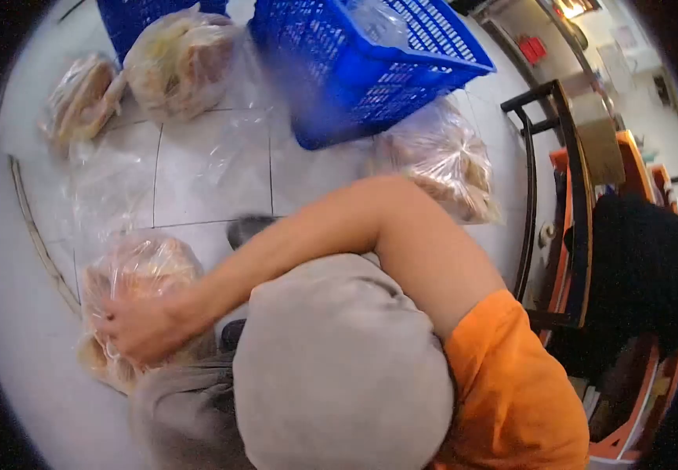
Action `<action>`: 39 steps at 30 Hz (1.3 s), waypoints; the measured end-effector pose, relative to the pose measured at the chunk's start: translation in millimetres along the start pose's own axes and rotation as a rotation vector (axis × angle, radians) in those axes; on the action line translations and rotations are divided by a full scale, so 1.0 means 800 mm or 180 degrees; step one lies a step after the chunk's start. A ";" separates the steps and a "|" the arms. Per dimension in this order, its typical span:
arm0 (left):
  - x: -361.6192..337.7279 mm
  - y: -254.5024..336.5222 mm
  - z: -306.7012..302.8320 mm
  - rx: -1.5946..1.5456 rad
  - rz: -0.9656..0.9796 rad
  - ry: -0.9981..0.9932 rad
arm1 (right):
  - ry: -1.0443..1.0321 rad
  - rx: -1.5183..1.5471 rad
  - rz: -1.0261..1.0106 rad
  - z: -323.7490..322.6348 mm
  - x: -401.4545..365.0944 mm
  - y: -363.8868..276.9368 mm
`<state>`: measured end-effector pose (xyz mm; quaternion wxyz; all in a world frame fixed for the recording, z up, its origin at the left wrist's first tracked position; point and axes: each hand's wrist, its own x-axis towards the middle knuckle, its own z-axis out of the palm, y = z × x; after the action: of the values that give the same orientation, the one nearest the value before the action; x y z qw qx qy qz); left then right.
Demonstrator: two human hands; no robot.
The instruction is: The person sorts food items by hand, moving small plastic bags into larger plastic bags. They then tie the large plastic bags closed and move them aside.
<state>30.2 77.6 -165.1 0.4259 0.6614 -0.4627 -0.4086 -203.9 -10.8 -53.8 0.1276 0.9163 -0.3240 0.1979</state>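
My right hand (147, 325) reaches across my bent knee to the lower left. Its slightly blurred fingers are curled against a clear plastic bag (147, 262) of pale pinkish contents, gripping it at the side. The bag sits on the tiled floor beside my leg. My left hand does not show. Further up are a large knotted-looking bag (178, 66) and a smaller bag (80, 98) with similar pale contents. Another shiny bag (448, 160) lies beyond my elbow.
A blue perforated crate (370, 78) stands at the top centre, with clear plastic inside. Part of another blue container (123, 27) shows at the top left. Thin clear plastic (225, 153) lies on the floor. A dark metal frame (578, 211) and black cloth (629, 266) are at the right.
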 end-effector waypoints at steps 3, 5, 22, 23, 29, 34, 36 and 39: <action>0.006 0.008 0.012 -0.0042 0.0101 -0.0223 | -0.0003 0.0079 0.0568 0.009 -0.018 -0.016; 0.013 0.014 0.013 -0.0044 0.0111 -0.0321 | 0.0350 0.0192 0.0774 0.033 -0.025 -0.014; 0.005 0.060 0.079 -0.0949 0.0108 -0.1047 | 0.0124 0.2283 0.1316 -0.026 -0.082 -0.001; 0.005 0.061 0.088 -0.1022 0.0112 -0.1123 | 0.0068 0.2351 0.1249 -0.032 -0.094 -0.003; 0.014 0.083 0.165 -0.1393 0.0353 -0.1790 | 0.0664 0.1853 0.2078 -0.095 -0.155 0.020; 0.006 0.059 0.265 -0.1259 0.0900 -0.2368 | 0.0053 0.0585 0.3362 -0.142 -0.238 0.029; -0.011 0.018 0.310 -0.0447 0.1485 -0.2325 | -0.0115 0.0524 0.3906 -0.175 -0.269 0.024; -0.048 0.038 0.340 -0.0095 0.1806 -0.2513 | -0.0741 0.0469 0.4638 -0.217 -0.336 0.005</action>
<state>-241.4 57.7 -213.1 0.3219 0.2975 -0.7451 -0.5027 -446.2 195.1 -19.0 -0.1330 0.4903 -0.8472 0.1552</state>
